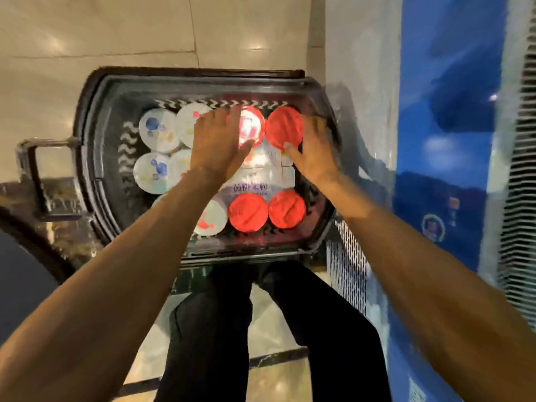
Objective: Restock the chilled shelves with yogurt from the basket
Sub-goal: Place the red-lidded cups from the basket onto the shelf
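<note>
A dark plastic basket (pixel 95 158) sits on the floor below me, packed with yogurt. White tubs with blue fruit lids (pixel 158 130) fill its left side, and red-lidded tubs (pixel 248 216) stand at the near and far right. A white carton pack (pixel 261 178) lies in the middle. My left hand (pixel 216 146) hovers with fingers spread over a far red-and-white lid (pixel 251 126). My right hand (pixel 314 153) is spread beside the far right red lid (pixel 282 127), thumb touching its near edge. Neither hand has lifted anything.
The basket's handle (pixel 43 175) sticks out to the left. A blue chiller front (pixel 443 169) with a vent grille (pixel 519 198) runs along the right. My dark-trousered legs (pixel 220 329) stand just behind the basket on pale glossy floor tiles (pixel 101 30).
</note>
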